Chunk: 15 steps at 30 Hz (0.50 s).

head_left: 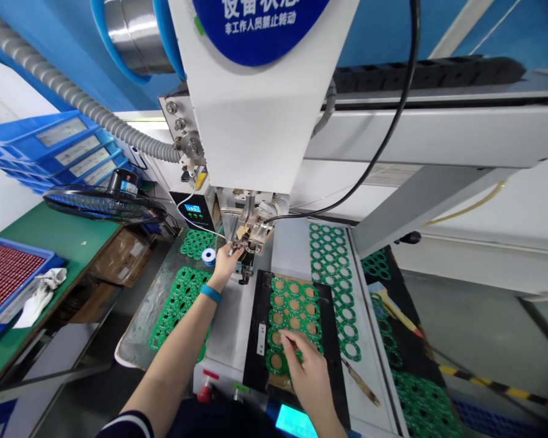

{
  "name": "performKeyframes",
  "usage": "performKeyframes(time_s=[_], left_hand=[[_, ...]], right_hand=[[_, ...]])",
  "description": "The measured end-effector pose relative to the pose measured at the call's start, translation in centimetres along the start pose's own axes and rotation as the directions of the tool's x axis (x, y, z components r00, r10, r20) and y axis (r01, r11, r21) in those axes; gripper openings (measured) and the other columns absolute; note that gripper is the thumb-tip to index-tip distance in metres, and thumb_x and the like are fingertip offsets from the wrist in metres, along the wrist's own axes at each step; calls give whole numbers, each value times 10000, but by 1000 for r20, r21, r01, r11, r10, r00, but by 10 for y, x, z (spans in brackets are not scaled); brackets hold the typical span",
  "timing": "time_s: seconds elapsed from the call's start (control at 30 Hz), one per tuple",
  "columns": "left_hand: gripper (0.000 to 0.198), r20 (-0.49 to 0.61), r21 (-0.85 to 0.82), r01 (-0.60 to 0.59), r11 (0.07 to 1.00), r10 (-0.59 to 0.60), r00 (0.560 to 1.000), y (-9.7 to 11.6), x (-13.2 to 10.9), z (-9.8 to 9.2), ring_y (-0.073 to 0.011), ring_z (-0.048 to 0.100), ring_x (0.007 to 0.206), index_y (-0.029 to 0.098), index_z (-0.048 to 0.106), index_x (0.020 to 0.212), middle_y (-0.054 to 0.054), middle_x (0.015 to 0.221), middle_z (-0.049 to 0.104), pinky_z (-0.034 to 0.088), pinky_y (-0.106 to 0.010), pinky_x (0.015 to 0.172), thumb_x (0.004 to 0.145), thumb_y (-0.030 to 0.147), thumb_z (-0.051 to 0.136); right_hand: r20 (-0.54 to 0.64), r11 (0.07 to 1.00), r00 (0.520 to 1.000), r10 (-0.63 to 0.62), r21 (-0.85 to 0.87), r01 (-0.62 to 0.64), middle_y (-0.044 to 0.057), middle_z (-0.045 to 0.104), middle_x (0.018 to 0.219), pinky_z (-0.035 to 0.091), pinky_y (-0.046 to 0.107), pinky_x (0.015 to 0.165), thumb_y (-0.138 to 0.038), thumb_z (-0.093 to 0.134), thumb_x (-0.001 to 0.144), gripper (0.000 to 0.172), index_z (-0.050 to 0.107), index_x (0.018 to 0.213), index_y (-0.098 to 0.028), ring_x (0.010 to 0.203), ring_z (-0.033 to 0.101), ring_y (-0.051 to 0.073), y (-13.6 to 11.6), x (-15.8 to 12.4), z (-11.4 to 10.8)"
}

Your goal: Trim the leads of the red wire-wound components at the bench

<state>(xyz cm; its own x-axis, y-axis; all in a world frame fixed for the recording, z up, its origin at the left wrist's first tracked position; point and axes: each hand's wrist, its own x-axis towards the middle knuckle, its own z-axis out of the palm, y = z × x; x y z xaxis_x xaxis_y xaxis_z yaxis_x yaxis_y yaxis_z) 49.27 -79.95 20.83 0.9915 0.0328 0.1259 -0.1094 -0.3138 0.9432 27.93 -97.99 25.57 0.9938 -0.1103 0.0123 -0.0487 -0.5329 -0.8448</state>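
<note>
My left hand, with a blue band on its wrist, reaches up to the soldering head. Its fingers are closed at the lower part of that head, and what they grip is too small to make out. Over the near end of a green circuit board panel is my right hand. The thumb and fingertips there are pinched together, and anything between them is hidden. Rows of ring-shaped boards make up the panel, which lies in a black fixture. A small solder wire spool stands just left of my left hand.
More green panels lie left and right of the fixture. Tweezers rest on the right side of the machine bed. A black fan, blue bins and a red emergency button are also around.
</note>
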Motion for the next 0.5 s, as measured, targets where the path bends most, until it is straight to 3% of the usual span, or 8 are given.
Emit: performKeyframes(time_s=[0.3, 0.5], left_hand=[[208, -73, 52, 71, 996, -67, 995, -5, -1, 3, -143, 601, 720, 122, 596, 777, 10, 741, 616, 498, -339, 715, 818, 326, 592], [179, -52, 34, 39, 999, -37, 998, 2, 0, 2, -166, 607, 823, 123, 609, 831, -15, 833, 638, 489, -375, 787, 810, 301, 604]], right_hand=[[27, 999, 999, 36, -10, -36, 75, 693, 906, 540, 260, 597, -418, 425, 873, 307, 658, 908, -220, 818, 653, 206, 4, -4, 5], [29, 999, 999, 15, -32, -14, 83, 696, 909, 551, 291, 660, -412, 428, 872, 309, 664, 912, -216, 816, 655, 212, 5, -4, 8]])
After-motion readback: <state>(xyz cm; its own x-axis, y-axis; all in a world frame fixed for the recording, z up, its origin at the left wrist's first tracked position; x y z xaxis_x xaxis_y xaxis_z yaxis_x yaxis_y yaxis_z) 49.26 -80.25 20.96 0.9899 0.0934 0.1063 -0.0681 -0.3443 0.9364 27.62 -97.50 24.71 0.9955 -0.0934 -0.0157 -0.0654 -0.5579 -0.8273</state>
